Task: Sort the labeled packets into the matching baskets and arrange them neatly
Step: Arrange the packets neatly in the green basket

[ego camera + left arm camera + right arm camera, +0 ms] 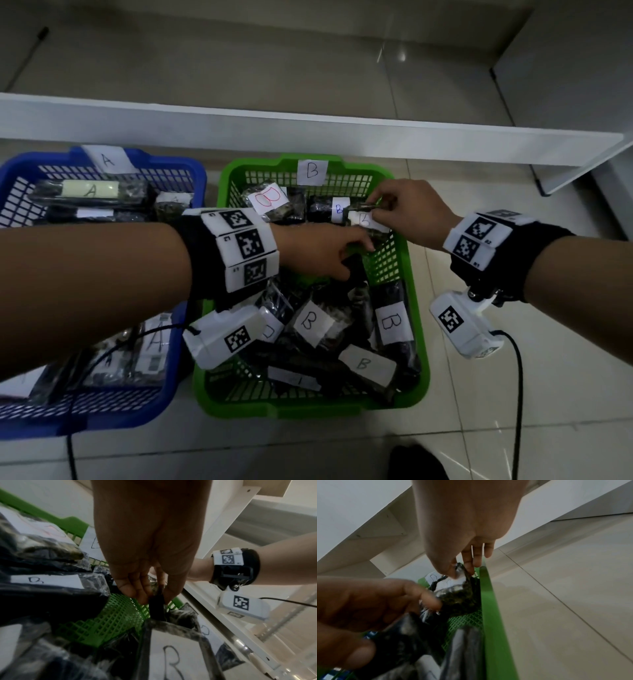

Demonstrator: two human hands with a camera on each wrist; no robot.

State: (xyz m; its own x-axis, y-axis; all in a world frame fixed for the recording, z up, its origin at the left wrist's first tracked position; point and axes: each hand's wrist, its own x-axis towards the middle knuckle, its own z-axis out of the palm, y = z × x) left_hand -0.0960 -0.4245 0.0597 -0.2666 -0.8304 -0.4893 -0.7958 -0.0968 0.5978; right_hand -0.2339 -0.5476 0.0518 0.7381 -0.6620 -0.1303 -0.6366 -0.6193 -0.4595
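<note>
A green basket [419,329] marked B holds several dark packets with B labels. At its far right side my right hand [373,209] pinches the top edge of a packet [364,221] with a white B label; thumb and fingers of that right hand [458,569] close on the same packet [458,596] beside the basket's rim [489,608]. My left hand [356,260] reaches in just below it and grips a dark packet [157,609] between fingers and thumb [154,599]. A blue basket [102,419] marked A, with A-labelled packets, stands to the left.
A long white board [308,133] runs along the floor behind both baskets. Pale tiled floor [513,394] lies to the right and in front. Black cables [519,394] hang from the wrist cameras. A dark shoe [418,462] shows at the bottom edge.
</note>
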